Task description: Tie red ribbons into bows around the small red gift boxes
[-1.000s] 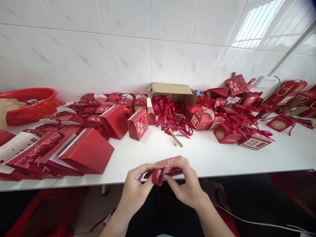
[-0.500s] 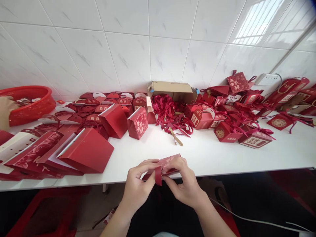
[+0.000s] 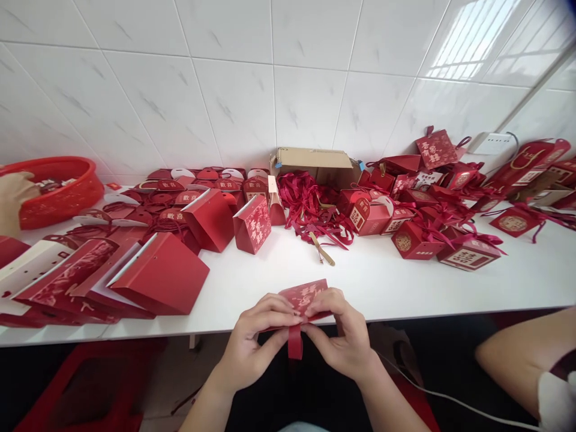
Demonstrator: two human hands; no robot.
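1. Here, pinching the left part of a small red box (image 3: 300, 294) with the left hand (image 3: 258, 339), clamping fingers and thumb onto it beside a red ribbon loop (image 3: 295, 344).
2. Gripping the right part of the same box with the right hand (image 3: 341, 333), also clamping fingers and thumb onto it.
3. Holding the small red box at the near edge of the bench (image 3: 382, 285), mid-scene, with pale lettering on the upper face and a dangling ribbon loop on the near side, between both hands.
4. Facing, farther off, a gold-coloured strip (image 3: 323, 249) just short of a heap of dark red ribbons (image 3: 300, 197) and an open cardboard box (image 3: 312, 158).
5. Working between rows of red boxes (image 3: 162, 276) at left and a jumble of ribbon-tied boxes (image 3: 416, 245) at right, with another person's bent arm (image 3: 522, 354) at near right.
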